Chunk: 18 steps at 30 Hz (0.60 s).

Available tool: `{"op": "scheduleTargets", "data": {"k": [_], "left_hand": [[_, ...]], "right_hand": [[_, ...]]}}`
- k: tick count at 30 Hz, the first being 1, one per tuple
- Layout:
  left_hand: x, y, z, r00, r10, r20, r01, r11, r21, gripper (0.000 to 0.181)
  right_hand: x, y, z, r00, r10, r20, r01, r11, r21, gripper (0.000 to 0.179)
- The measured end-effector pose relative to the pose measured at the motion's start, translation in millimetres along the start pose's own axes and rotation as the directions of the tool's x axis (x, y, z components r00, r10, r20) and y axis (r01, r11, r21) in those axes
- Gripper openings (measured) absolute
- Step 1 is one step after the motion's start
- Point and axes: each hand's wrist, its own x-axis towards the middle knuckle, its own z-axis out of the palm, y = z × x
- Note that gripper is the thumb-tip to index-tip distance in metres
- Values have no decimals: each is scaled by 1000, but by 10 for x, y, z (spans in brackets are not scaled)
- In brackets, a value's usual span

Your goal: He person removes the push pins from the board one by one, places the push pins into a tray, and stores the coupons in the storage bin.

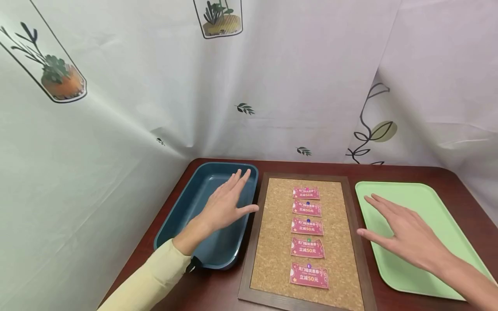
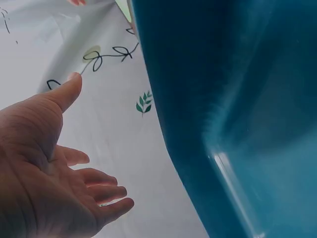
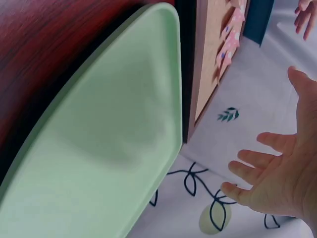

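Observation:
My left hand (image 1: 223, 204) hovers over the blue basin (image 1: 180, 207), fingers extended and thumb apart, holding nothing. Above the green tray (image 1: 424, 276) is my right hand (image 1: 408, 233), likewise spread and holding nothing. Between the hands lies a cork board (image 1: 272, 242) in a brown wooden frame. Several pink coupons run down it in a column, from a top one (image 1: 306, 193) to a bottom one (image 1: 309, 276). Each has a coloured pushpin near its upper edge, such as the green pushpin (image 1: 309, 240). The left wrist view shows the left palm (image 2: 29, 163) beside the basin's wall.
All of this stands on a dark red wooden table (image 1: 210, 289). Behind and to the left hangs a pale curtain (image 1: 295, 77) printed with plants and leaves. The basin's raised walls stand close to the board's left edge; the low-rimmed tray sits just right of it.

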Motion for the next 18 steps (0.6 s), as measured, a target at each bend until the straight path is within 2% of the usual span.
{"op": "scheduleTargets", "data": {"k": [8, 18], "left_hand": [[75, 123, 61, 1000, 30, 4, -30, 999, -43, 105], [292, 269, 171, 998, 64, 21, -63, 997, -46, 101]], "right_hand": [[125, -137, 87, 1000, -7, 21, 6, 999, 43, 88], [390, -266, 240, 988, 90, 125, -105, 987, 119, 87]]}}
